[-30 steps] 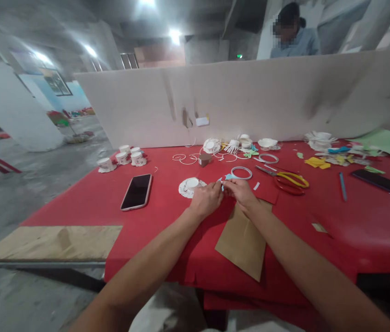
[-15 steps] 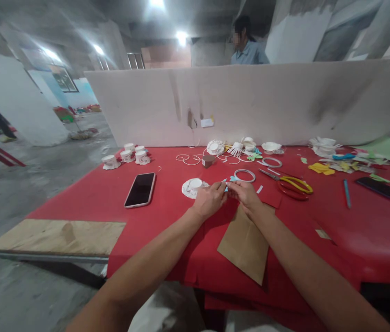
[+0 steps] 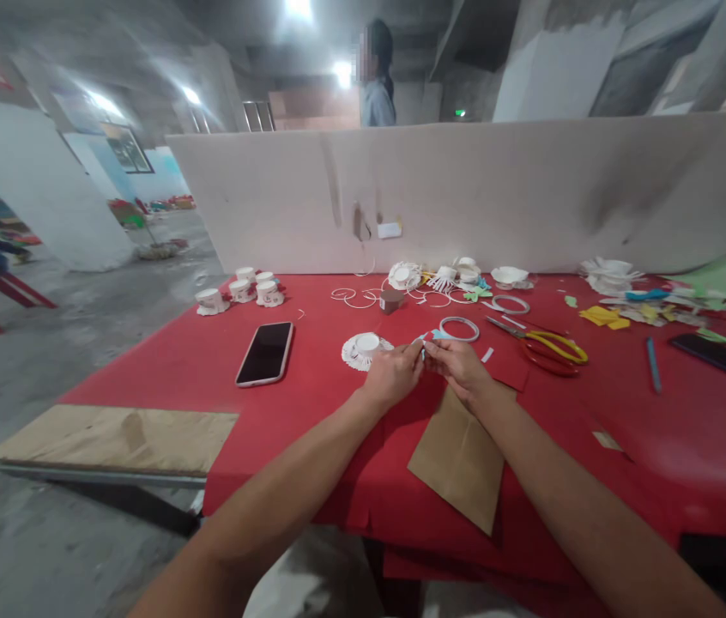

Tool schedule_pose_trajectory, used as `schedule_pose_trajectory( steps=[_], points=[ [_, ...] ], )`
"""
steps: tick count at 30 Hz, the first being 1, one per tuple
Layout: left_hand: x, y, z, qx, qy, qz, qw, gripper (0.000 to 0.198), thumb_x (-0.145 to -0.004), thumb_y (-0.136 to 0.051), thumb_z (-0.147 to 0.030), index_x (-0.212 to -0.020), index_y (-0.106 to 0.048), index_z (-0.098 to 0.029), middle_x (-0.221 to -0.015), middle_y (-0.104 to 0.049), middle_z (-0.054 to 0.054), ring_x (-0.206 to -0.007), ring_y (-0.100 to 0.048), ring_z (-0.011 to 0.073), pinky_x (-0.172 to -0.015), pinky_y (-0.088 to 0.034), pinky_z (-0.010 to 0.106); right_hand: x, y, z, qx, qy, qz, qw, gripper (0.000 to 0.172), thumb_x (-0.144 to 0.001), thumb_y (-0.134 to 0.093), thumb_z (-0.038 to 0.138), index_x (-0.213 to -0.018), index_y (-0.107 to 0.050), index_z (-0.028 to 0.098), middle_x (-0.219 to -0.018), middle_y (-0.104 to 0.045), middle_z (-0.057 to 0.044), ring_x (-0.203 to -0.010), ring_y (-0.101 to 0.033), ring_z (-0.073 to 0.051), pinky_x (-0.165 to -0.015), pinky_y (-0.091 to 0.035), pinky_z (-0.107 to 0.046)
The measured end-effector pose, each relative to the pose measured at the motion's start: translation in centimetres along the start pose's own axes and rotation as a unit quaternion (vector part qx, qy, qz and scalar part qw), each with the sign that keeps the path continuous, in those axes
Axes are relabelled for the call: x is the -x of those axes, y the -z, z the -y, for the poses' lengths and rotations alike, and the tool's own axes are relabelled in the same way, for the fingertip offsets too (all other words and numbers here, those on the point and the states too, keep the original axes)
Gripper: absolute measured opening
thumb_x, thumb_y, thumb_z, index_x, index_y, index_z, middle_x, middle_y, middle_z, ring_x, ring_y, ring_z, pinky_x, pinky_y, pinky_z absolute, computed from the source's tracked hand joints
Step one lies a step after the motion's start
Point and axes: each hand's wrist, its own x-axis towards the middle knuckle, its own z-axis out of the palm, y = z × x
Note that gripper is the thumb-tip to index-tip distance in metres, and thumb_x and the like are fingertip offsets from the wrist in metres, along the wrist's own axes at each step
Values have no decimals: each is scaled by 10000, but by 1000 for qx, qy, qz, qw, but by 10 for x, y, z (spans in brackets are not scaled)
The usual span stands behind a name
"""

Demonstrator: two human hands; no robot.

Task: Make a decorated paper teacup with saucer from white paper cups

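My left hand (image 3: 393, 375) and my right hand (image 3: 461, 367) meet over the red table (image 3: 311, 403), fingertips pinched together on a small light-blue paper piece (image 3: 428, 337). Both hands are closed around it. A cut white paper cup with splayed fringes (image 3: 365, 349) lies just left of my left hand. A white paper ring (image 3: 459, 328) sits just beyond the fingertips. A brown paper sheet (image 3: 462, 457) lies under my right forearm.
A black phone (image 3: 265, 354) lies at left. Red-and-yellow scissors (image 3: 547, 347) rest right of the hands. Small white cups (image 3: 240, 292) stand at the far left, paper scraps (image 3: 620, 307) at the far right. A white partition (image 3: 479, 193) backs the table; a person (image 3: 376, 77) stands behind it.
The person behind the partition has walked from right to left. My hands stay pinched on the blue paper piece at the same spot.
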Motion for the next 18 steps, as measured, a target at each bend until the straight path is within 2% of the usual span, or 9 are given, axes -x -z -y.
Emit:
schedule_pose_trajectory(
  steps=[11, 18],
  points=[
    [-1, -3, 2, 69, 37, -14, 997, 254, -844, -436, -205, -1005, -632, -193, -820, -699, 62, -707, -641, 149, -675, -468, 243, 1, 1, 0, 1, -5, -1, 1000, 359, -461, -825, 416, -623, -635, 159, -605, -584, 15, -591, -551, -100, -646, -473, -246],
    [0, -3, 2, 40, 56, -12, 998, 268, -840, -447, -220, -1050, -610, -191, -833, -706, 60, -702, -645, 149, -648, -454, 237, 2, -2, 2, 5, -2, -10, 1000, 360, -453, -824, 416, -626, -640, 159, -610, -622, -9, -575, -566, -116, -623, -485, -264]
  ],
)
